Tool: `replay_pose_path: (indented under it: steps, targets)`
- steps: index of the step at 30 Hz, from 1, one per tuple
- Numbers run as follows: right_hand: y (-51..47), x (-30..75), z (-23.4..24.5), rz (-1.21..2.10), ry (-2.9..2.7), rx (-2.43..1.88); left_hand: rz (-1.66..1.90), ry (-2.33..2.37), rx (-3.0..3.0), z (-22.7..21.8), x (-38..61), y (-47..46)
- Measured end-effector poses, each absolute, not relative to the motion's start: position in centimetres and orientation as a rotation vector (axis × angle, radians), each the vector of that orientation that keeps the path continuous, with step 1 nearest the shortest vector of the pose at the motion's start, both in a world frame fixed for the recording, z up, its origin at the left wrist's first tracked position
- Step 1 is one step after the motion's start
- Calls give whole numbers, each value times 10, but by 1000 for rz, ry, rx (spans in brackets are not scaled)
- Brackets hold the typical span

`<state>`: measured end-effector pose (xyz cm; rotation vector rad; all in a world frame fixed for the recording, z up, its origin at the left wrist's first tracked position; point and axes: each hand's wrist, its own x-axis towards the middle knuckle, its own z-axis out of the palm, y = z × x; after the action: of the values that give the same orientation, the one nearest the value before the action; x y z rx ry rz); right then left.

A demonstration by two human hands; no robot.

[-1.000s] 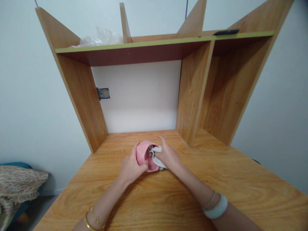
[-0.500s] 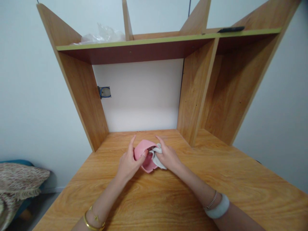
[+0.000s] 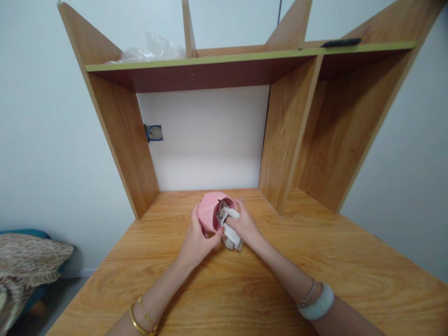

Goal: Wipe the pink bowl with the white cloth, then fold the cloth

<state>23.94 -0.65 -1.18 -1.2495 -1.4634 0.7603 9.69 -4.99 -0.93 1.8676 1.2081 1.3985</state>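
Observation:
A pink container with faceted sides, like a small pot or bowl (image 3: pixel 210 208), is tilted over the wooden desk, its opening turned to the right and toward me. My left hand (image 3: pixel 196 235) grips it from the left, thumb at the lower rim and fingers round the outside. My right hand (image 3: pixel 244 226) holds a whitish cloth (image 3: pixel 231 237) and presses part of it into the opening. Some of the cloth hangs out below the rim. The right fingertips inside the container are partly hidden by the cloth.
A wooden desk (image 3: pixel 224 289) spreads under my arms, with a shelf unit (image 3: pixel 245 58) behind it. On the shelf lie a clear plastic bag (image 3: pixel 152 49) and a dark flat object (image 3: pixel 341 43). A wall socket opening (image 3: pixel 154 133) shows at left. A patterned cloth (image 3: pixel 31 256) drapes at far left.
The pink container has been turned and raised slightly, so its opening faces further right. My right hand has pushed the cloth along inside it, and more cloth now hangs below.

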Motion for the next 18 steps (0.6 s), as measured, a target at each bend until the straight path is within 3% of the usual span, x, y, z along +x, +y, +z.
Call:
replay_pose_path:
  steps: [11,18]
  targets:
    - [-17,255,8,207,-1783,-1697,1118,1546,2085,8,92,-61]
    - [-31,250,16,-107,-1960,-1648,1044,1479,2125,12,87,-61]
